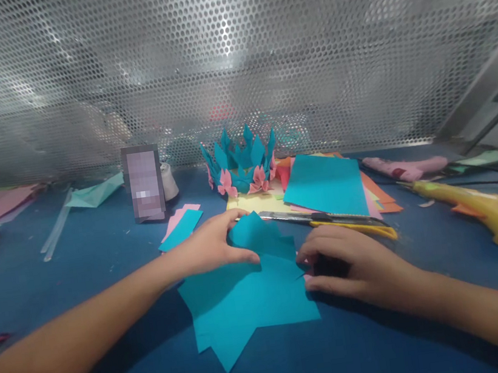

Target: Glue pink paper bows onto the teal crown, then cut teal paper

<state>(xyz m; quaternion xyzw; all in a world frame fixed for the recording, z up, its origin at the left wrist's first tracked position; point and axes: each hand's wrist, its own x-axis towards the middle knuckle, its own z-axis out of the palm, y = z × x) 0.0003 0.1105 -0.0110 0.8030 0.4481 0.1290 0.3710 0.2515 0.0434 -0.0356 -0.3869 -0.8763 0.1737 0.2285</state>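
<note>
Several overlapping blue paper sheets [245, 300] lie on the blue table, their corners pointing in different directions. My left hand [215, 246] rests over the upper left of them. Its thumb and fingers are closed around a curled piece of blue paper [255, 231]. At the right edge of the sheets is my right hand [354, 258], its fingers bent and its fingertips at the paper's edge, where a thin dark line shows. The palm side is in shadow. Behind the hands stands a blue folded-paper crown [241, 166] with pink paper butterflies or flowers around its base.
A black-and-silver cutter [321, 216] and yellow-handled scissors [374, 230] lie behind my right hand. Stacked coloured papers [326, 185] sit beyond. Right are a yellow glue gun [476, 205] and a pink one [405, 166]. A blurred phone [144, 185] leans on a white spool [168, 182].
</note>
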